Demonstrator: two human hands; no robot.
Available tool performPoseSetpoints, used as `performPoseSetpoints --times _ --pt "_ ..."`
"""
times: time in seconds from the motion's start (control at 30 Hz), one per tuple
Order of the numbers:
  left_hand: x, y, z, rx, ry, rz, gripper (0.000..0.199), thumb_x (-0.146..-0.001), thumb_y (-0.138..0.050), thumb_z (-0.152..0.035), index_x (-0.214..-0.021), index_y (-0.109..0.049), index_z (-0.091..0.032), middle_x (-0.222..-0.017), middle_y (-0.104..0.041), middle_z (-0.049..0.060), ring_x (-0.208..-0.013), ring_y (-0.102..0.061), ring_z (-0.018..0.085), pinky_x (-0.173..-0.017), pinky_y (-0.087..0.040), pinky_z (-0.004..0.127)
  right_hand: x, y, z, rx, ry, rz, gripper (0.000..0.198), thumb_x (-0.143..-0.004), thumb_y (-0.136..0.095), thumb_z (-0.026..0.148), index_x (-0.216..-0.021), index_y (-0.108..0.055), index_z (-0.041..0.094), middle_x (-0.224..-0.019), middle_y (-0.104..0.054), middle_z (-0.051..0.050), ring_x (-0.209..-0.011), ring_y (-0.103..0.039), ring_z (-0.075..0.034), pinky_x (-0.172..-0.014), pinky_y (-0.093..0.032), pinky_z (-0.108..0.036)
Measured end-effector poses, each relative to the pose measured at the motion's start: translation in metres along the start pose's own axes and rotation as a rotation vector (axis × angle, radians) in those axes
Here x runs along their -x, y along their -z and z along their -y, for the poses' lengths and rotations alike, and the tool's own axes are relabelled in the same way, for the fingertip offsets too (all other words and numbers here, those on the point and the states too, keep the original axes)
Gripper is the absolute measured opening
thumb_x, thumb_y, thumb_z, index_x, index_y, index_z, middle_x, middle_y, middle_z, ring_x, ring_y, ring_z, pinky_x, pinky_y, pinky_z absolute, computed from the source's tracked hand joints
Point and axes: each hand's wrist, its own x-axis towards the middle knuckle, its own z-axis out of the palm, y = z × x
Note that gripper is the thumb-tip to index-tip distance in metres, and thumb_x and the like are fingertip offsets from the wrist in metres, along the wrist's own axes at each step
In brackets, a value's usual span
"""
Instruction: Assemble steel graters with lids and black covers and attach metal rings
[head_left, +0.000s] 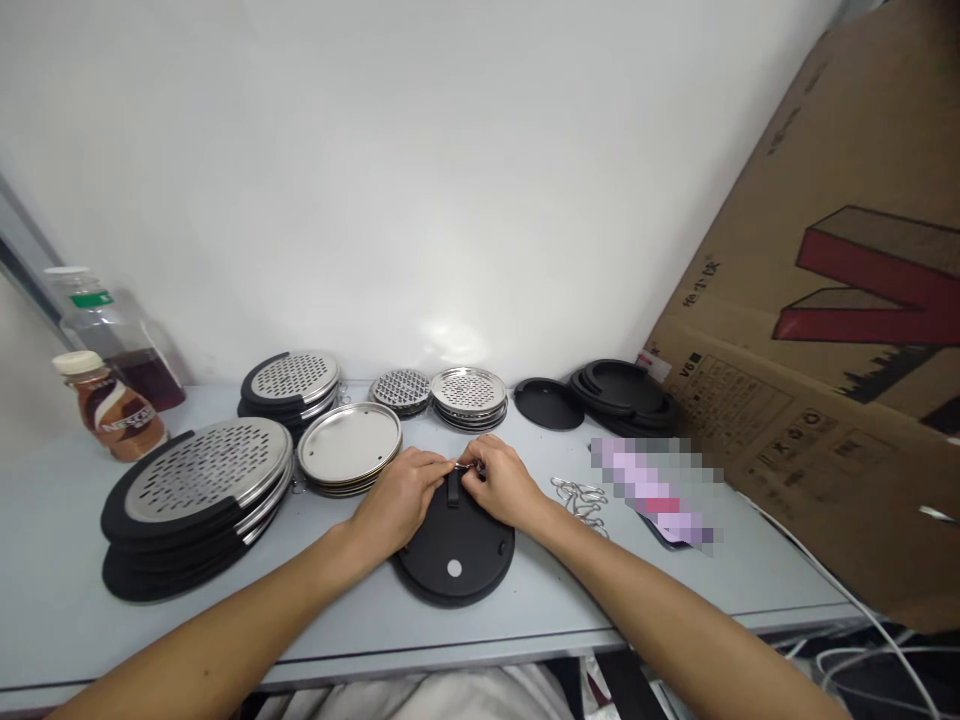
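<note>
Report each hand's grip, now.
Left hand: fingers bent at the black disc's strap; exact grip can't be told.
Right hand: closed, seemingly pinching a small metal piece.

Cardboard box: print "V6", a recycling sign, other characters too blurred to read. Coffee bottle, well left of box: brand label "NESCAF…", ending unclear.

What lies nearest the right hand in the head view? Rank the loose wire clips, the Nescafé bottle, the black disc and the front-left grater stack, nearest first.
1. Black disc: partly beneath the right hand.
2. Loose wire clips: to its right.
3. Front-left grater stack: well to its left.
4. Nescafé bottle: far left, behind that stack.
</note>
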Motion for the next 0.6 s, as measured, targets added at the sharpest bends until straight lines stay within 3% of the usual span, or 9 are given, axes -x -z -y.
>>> performPoseSetpoints --times 0.17,0.3,0.47,0.57,0.6 --pt "-0.001 0.010 -0.008 0.033 0.047 -0.014 0.034 -0.093 -0.050 -0.014 -0.123 -0.063 -0.021 -0.115 -0.067 0.006 -0.104 -0.060 0.020 -0.095 -0.049 0.036 -0.007 0.016 -0.002 -0.076 -0.064 0.111 0.023 -0.069 -0.054 0.005 -0.082 -0.070 0.017 -0.075 -0.065 -0.002 -0.069 -0.056 -0.015 -0.066 -0.040 -0.025" --pt "0.001 0.026 -0.025 -0.022 0.013 0.065 0.041 -0.090 -0.060 -0.035 -0.130 -0.058 -0.027 -0.129 -0.059 0.008 -0.120 -0.053 0.024 -0.104 -0.044 0.042 -0.013 0.031 -0.010 -0.244 -0.301 0.194 0.024 -0.070 -0.057 0.010 -0.087 -0.074 0.017 -0.075 -0.068 -0.002 -0.070 -0.058 -0.015 -0.067 -0.041 -0.025" --pt "0.018 0.019 -0.028 -0.112 -0.069 0.301 0.085 -0.068 -0.077 -0.055 -0.144 -0.041 -0.038 -0.154 -0.035 0.008 -0.141 -0.030 0.037 -0.111 -0.031 0.059 -0.021 0.042 -0.024 -0.351 -0.523 0.190 0.009 -0.066 -0.059 0.010 -0.062 -0.066 0.015 -0.059 -0.060 0.000 -0.058 -0.055 -0.013 -0.057 -0.042 -0.023" --pt "0.027 -0.001 -0.016 -0.194 -0.156 0.286 0.126 -0.046 -0.086 -0.059 -0.152 -0.022 -0.036 -0.159 -0.024 0.012 -0.142 -0.023 0.045 -0.108 -0.029 0.067 -0.025 0.051 -0.031 -0.498 -0.669 0.212 0.007 -0.066 -0.060 0.012 -0.060 -0.063 0.016 -0.054 -0.055 0.002 -0.051 -0.053 -0.012 -0.050 -0.047 -0.023" --pt "0.027 -0.006 -0.012 -0.237 -0.183 0.238 0.128 -0.046 -0.087 -0.057 -0.153 -0.020 -0.036 -0.158 -0.024 0.012 -0.140 -0.026 0.047 -0.106 -0.029 0.069 -0.026 0.055 -0.032 -0.562 -0.707 0.227 0.008 -0.066 -0.059 0.011 -0.061 -0.063 0.016 -0.052 -0.053 0.002 -0.050 -0.053 -0.012 -0.049 -0.049 -0.023"
